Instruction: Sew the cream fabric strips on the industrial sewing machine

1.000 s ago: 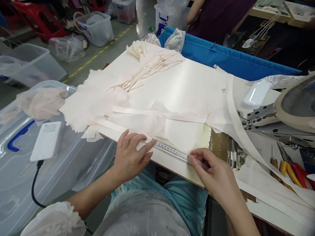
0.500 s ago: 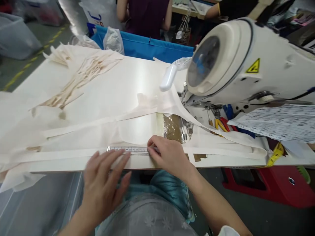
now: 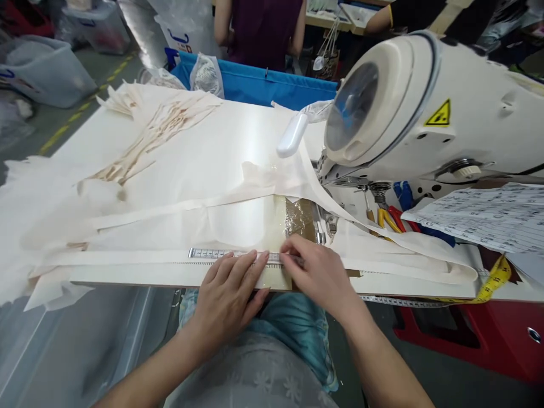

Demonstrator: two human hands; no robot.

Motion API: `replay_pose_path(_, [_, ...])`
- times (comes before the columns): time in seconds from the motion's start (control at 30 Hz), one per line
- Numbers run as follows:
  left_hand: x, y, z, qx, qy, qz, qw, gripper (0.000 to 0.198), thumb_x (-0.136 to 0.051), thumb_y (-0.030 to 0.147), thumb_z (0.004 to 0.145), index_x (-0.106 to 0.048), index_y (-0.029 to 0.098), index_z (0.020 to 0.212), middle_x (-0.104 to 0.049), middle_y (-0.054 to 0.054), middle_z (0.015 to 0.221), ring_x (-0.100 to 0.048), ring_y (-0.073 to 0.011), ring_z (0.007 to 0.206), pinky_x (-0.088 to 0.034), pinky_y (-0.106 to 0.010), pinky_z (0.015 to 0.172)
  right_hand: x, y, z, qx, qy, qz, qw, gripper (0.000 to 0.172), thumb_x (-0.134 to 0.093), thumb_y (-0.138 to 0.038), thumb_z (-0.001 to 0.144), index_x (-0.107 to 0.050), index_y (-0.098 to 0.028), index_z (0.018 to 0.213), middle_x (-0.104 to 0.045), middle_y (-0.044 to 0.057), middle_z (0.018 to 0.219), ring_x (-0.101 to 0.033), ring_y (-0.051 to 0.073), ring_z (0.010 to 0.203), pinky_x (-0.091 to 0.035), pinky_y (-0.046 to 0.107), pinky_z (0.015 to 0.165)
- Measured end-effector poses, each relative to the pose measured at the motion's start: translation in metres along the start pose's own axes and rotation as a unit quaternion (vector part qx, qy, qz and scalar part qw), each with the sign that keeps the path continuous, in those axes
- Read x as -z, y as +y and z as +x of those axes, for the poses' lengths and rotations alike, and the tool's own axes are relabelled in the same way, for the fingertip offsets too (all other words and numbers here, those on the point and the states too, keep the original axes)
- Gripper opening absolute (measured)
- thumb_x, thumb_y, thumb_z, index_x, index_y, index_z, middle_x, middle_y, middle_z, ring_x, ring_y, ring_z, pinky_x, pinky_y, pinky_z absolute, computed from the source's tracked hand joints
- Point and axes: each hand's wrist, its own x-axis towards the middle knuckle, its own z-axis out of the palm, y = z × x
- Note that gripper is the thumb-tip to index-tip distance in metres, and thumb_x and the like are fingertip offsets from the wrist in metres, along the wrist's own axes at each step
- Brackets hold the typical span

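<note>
A metal ruler [image 3: 212, 254] lies along the near edge of the white sewing table [image 3: 204, 141], on top of a long cream fabric strip [image 3: 140, 258]. My left hand [image 3: 229, 294] rests flat with fingers stretched out, its fingertips on the ruler and strip. Just to its right, my right hand [image 3: 318, 272] presses down with bent fingers on the ruler's right end and the strip. Cream fabric pieces [image 3: 178, 221] spread out behind the ruler toward the machine's needle area.
A white sewing machine [image 3: 425, 107] stands at the right, with pliers and scissors [image 3: 386, 218] under its arm. Printed sheets [image 3: 480, 215] and a yellow tape measure [image 3: 493, 277] lie at far right. A blue bin [image 3: 263, 85], another person's torso and plastic tubs are behind.
The view swung right from the table's left side to the machine. My left hand came back onto the ruler. My right hand slid a little to the right along the strip.
</note>
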Motion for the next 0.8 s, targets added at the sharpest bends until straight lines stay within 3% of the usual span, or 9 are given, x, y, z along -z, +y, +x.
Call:
replay_pose_path(0.17, [-0.002,0.002,0.002,0.017,0.000,0.004,1.000,0.039,-0.050,0.032,0.097,-0.058,0.019,0.133,-0.063,-0.009,0.121,-0.055,-0.0260,0.104,-0.040,-0.041,0.099,0.018,0.035,-0.021,-0.078,0.024,0.063,0.995,0.018,-0.049,-0.038,0.090,-0.062,-0.026,0.086,-0.067,-0.002,0.073,-0.058,0.017,0.061,-0.040,0.027,0.057])
replay_pose_path(0.3, [-0.002,0.001,0.001,0.014,0.004,0.001,1.000,0.037,-0.050,0.031,0.098,-0.059,0.019,0.131,-0.063,-0.010,0.119,-0.055,-0.0255,0.101,-0.039,-0.041,0.099,0.025,0.048,-0.027,-0.115,0.025,0.088,0.989,0.024,-0.050,-0.045,0.088,-0.065,-0.026,0.088,-0.068,0.000,0.076,-0.057,0.018,0.061,-0.040,0.028,0.057])
replay_pose_path(0.8, [0.002,-0.002,0.004,-0.008,0.014,-0.007,1.000,0.035,-0.050,0.028,0.098,-0.059,0.016,0.129,-0.063,-0.012,0.116,-0.055,-0.0262,0.099,-0.041,-0.044,0.097,0.023,0.053,-0.024,-0.062,0.025,0.016,0.998,0.014,-0.046,-0.030,0.091,-0.059,-0.025,0.086,-0.071,0.000,0.088,-0.064,0.019,0.074,-0.040,0.028,0.063])
